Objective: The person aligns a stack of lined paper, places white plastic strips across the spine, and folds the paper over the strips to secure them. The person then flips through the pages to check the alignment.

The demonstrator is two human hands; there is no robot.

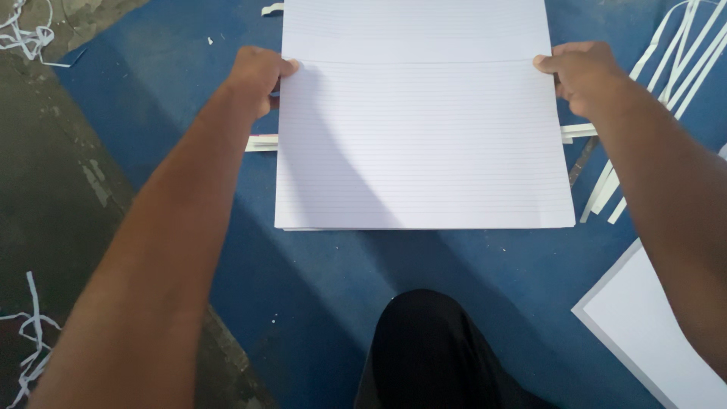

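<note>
The stack of ruled paper (420,144) lay flat on the blue mat (318,280). The left hand (256,76) pinched the stack's left edge, fingers curled closed on it; the right hand (585,72) gripped its right edge likewise. White paper strips (674,83) lay right of the stack, beyond the right hand

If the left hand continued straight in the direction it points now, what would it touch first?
The left hand already grips the left edge of the stack of lined paper, pointing up and right. Going on, it would probably slide over that paper first; depth is hard to judge.
</note>
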